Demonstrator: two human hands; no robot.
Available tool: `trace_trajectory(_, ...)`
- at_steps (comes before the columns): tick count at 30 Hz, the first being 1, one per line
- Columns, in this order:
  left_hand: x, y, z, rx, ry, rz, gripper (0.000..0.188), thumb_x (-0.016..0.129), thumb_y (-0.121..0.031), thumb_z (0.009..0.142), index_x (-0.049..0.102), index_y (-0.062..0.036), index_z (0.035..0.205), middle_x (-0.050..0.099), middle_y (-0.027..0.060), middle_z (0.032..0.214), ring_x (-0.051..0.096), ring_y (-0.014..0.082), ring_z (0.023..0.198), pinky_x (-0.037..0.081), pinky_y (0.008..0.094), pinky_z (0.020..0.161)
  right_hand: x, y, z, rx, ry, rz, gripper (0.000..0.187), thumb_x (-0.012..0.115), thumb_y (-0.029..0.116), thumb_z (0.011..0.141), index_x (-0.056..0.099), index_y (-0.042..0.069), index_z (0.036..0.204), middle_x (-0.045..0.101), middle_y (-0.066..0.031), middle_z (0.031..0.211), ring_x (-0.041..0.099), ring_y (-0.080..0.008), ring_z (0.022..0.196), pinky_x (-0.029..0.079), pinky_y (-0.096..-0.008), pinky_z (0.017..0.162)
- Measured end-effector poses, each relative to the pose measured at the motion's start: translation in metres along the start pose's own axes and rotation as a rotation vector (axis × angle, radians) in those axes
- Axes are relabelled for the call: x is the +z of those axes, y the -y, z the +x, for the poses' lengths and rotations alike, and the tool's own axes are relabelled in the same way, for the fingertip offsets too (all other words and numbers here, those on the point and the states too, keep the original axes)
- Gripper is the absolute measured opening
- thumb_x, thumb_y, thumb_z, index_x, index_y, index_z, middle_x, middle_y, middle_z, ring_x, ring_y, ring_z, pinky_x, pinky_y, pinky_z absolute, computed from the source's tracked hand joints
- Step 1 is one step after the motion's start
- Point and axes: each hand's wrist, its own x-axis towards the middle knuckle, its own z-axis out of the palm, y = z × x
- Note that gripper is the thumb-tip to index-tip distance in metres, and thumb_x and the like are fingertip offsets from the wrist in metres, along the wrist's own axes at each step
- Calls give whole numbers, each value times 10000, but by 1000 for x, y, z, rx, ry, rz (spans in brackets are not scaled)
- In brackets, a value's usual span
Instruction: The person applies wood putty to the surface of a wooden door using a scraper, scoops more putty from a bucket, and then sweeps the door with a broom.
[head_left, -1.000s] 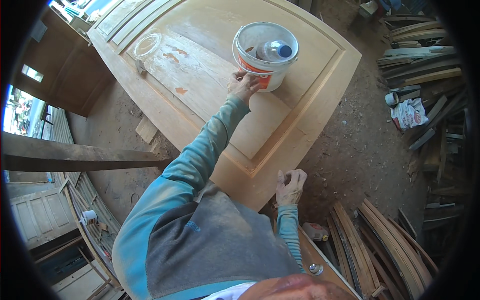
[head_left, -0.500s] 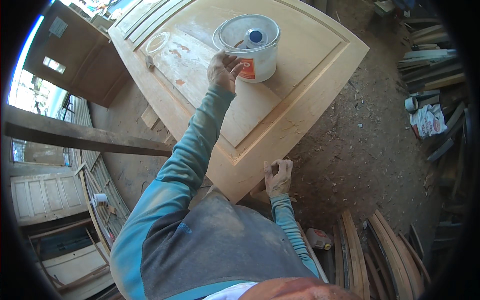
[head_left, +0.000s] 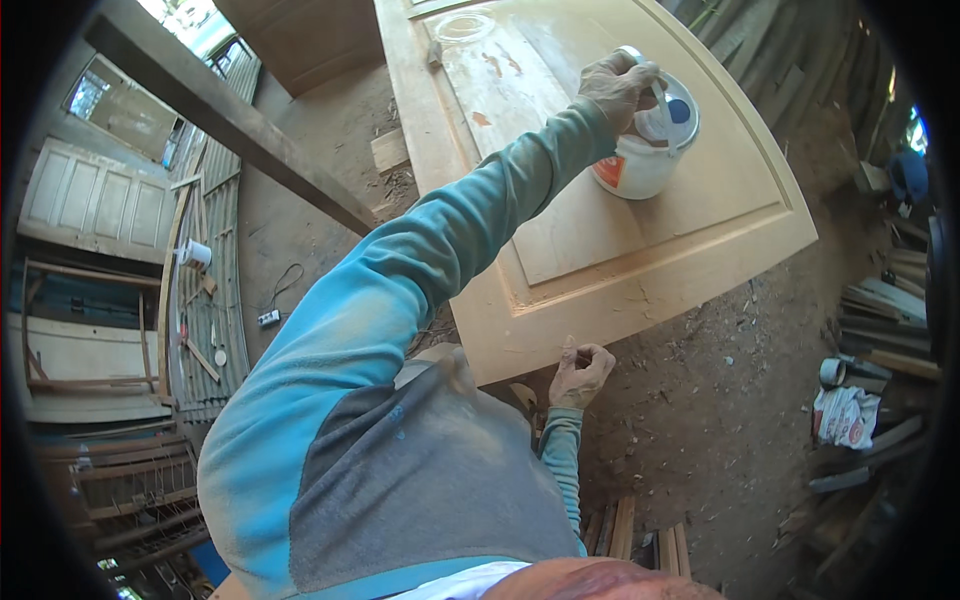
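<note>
A white plastic bucket [head_left: 640, 172] with a red-orange label stands on a large wooden door [head_left: 700, 235] with recessed panels. Inside the bucket shows a container with a dark blue cap [head_left: 679, 110]. Reaching over its near-left rim, my left hand [head_left: 618, 90] is closed around the bucket's white handle [head_left: 661, 98], which is raised. My right hand [head_left: 582, 375] hovers by the door's near edge, fingers loosely curled and thumb apart, with nothing visible in it.
A thick wooden post [head_left: 235, 125] slants past on the left. Timber scraps [head_left: 885, 305] and a white bag [head_left: 846, 415] lie at the right. A panelled door [head_left: 100, 205] and a small white pail [head_left: 195, 255] are at the left. Wood chips litter the dirt floor.
My left hand has gone from beside the bucket's rim to gripping its handle, which is now raised. The view has shifted, so the door and bucket appear farther right. My right hand's fingers have loosened.
</note>
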Motion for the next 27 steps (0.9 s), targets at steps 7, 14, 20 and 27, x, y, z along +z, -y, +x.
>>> trace_trajectory(7, -77, -125, -102, 192, 135, 30, 259, 616, -179, 1023, 631, 35, 1167, 652, 100, 1011, 677, 173, 950, 578, 298, 838, -25, 28, 24, 201, 227, -122, 392, 760, 371, 908, 567, 29, 924, 618, -161, 866, 634, -323, 790, 514, -444, 744)
trace_trajectory(14, -260, -219, -263, -56, -20, 145, 204, 619, -175, 1011, 669, 7, 1089, 675, 58, 873, 653, 108, 792, 537, 259, 667, -3, 89, 57, -80, 412, -437, 429, 714, 337, 947, 624, 20, 1222, 637, -142, 808, 650, -279, 723, 530, -410, 688)
trace_trajectory(20, -372, -164, -391, -213, -394, 498, 186, 697, -195, 965, 686, -10, 953, 653, -1, 825, 583, 60, 707, 488, 235, 641, 101, 178, 9, -202, 411, 71, 565, 666, 271, 1018, 459, -15, 1460, 622, -63, 946, 582, -141, 799, 507, -302, 693)
trace_trajectory(27, -485, -108, -534, -85, -1213, 472, 207, 687, -213, 982, 652, -40, 874, 625, -30, 735, 556, 38, 671, 455, 235, 590, 265, 215, -63, -585, 1337, -460, 560, 743, 328, 901, 585, 39, 1353, 696, -185, 1084, 680, -327, 999, 532, -420, 887)
